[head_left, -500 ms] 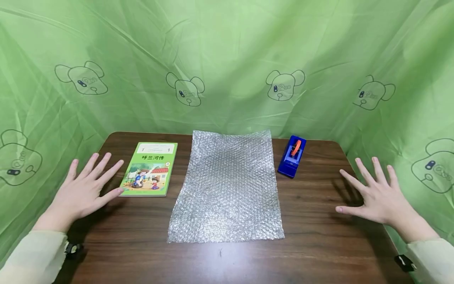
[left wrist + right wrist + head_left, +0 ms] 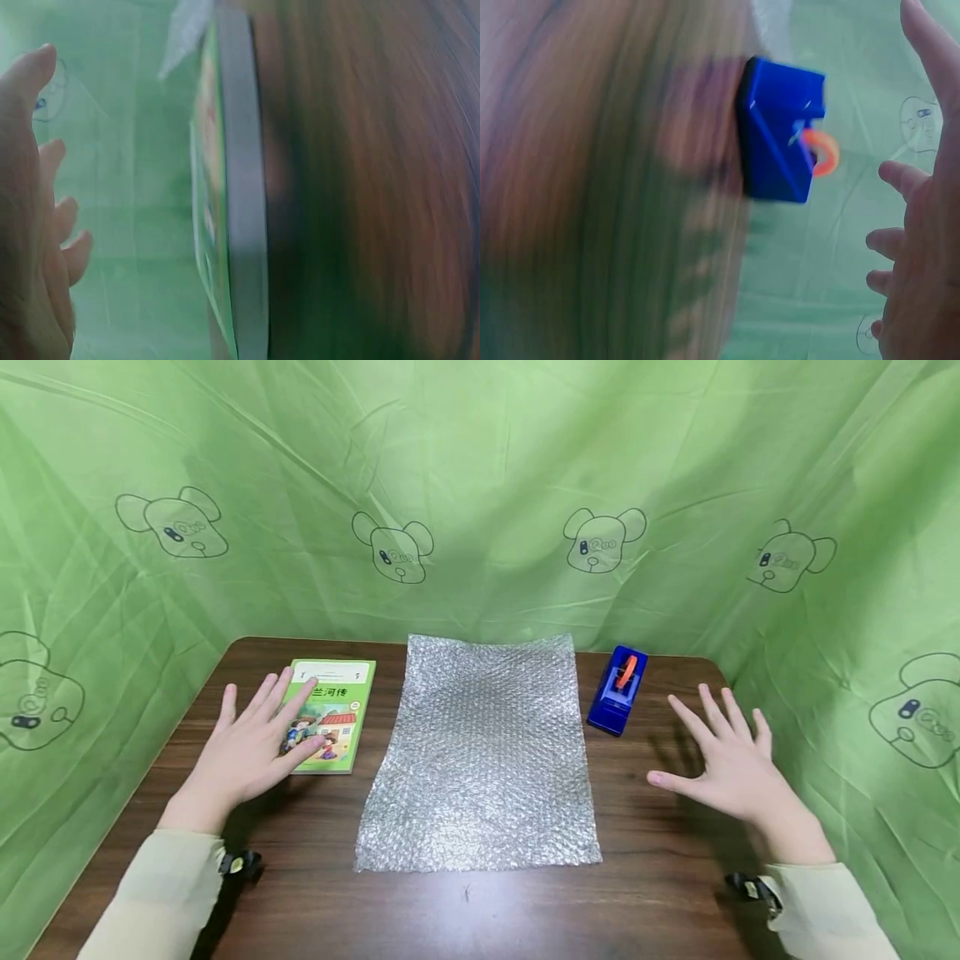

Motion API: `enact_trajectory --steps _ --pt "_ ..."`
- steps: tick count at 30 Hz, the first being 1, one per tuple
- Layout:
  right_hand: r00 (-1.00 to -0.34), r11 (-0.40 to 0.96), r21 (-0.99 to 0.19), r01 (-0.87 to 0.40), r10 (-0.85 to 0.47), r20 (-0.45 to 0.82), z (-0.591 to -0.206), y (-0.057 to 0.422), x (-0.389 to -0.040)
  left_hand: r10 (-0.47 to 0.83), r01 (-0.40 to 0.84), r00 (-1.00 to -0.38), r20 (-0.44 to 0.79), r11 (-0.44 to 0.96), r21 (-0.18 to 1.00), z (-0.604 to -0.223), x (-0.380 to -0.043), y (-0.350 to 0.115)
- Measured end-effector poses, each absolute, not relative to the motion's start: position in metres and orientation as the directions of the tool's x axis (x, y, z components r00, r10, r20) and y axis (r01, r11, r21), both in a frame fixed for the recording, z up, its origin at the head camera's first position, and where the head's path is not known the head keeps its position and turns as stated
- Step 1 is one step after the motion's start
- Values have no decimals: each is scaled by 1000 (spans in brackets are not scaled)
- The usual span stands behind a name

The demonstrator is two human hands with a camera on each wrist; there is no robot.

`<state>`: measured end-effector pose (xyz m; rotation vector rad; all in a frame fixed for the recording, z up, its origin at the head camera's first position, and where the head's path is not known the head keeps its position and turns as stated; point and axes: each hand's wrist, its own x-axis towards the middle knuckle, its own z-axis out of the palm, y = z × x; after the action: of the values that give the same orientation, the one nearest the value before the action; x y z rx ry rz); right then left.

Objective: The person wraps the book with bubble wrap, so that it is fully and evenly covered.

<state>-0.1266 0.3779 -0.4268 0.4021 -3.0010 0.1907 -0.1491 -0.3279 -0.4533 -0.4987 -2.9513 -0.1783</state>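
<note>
The left hand (image 2: 247, 752) hovered above the left part of the paperback book (image 2: 337, 714), fingers spread and nearly straight, thumb pointing toward the book's right side. It held nothing; the left wrist view showed a gap between hand and cover. The book lay flat, face up, at the left of the bench (image 2: 465, 918). Judged by its thickness, it was light to moderate in weight, flexible across the cover and firmer at the spine; the cover was probably smooth. Recommended hold: thumb on top, fingers beneath a long edge, pages pinched together.

The bubble wrap sheet (image 2: 480, 752) lay spread out, slightly rippled, in the middle, apart from the book. It was likely very light, limp and easily dented or slid; corners or opposite edges were the suitable holding points.

The blue tape dispenser (image 2: 611, 714), carrying an orange ring (image 2: 627, 672), stood just right of the sheet. It appeared rigid; its side walls offered the safest hold, clear of any cutting edge.

The right hand (image 2: 738, 768) hung above the bench beyond the dispenser, empty, fingers splayed.
</note>
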Motion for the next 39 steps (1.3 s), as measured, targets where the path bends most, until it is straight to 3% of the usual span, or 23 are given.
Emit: enact_trajectory --steps 5,10,14,19,27,39 --pt "-952 923 -248 -295 -263 156 -439 349 -135 308 339 -937 166 917 211 -454 -157 -301" --pt "-908 821 -391 -415 -349 231 -461 319 -146 328 363 -931 159 875 320 -460 -167 -271" --pt "-869 759 -424 -494 -410 279 -470 298 -151 358 415 -909 215 828 376 -466 -173 -248" --pt "-864 764 -405 -502 -421 276 -468 279 -152 423 500 -866 266 734 459 -475 -174 -225" --pt "-858 702 -501 -505 -472 204 -459 255 -156 442 517 -854 274 664 540 -483 -175 -205" --pt "-849 640 -635 -433 -527 47 -483 239 -177 518 516 -836 180 631 579 -497 -171 -187"
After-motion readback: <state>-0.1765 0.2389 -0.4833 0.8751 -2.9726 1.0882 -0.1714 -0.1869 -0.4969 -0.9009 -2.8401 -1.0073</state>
